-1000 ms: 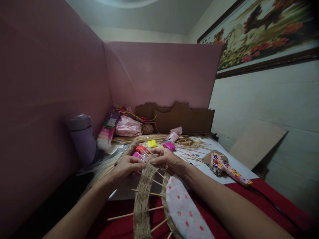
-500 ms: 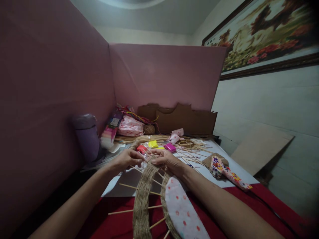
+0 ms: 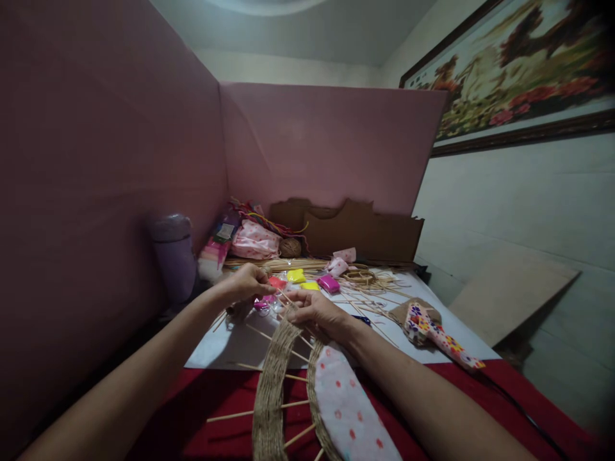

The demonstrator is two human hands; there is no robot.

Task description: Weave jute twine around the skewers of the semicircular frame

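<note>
A curved woven piece stands in front of me: a wide band of brown twine [image 3: 275,390] is threaded over thin wooden sticks that fan out from a panel of pink-dotted white cloth [image 3: 350,403]. At the band's far end, my right hand [image 3: 314,312] grips the weave, thumb on top and fingers behind. My left hand [image 3: 248,283] is pinched close to a stick tip just left of it; what lies between its fingertips is too small to make out. Under that hand is a small bundle of twine [image 3: 237,312], partly hidden.
Bright clay packets, including a magenta one [image 3: 328,283], lie beyond my hands. A flower-patterned glue gun [image 3: 439,333] with a cord is at right. Loose sticks, a twine ball [image 3: 290,248], cardboard [image 3: 360,232] and a purple tumbler [image 3: 175,266] stand farther back.
My left hand has lifted slightly and moved left, away from the right hand. The twine bundle now shows lower, beneath the left wrist. My right hand keeps its grip; the view has shifted slightly.
</note>
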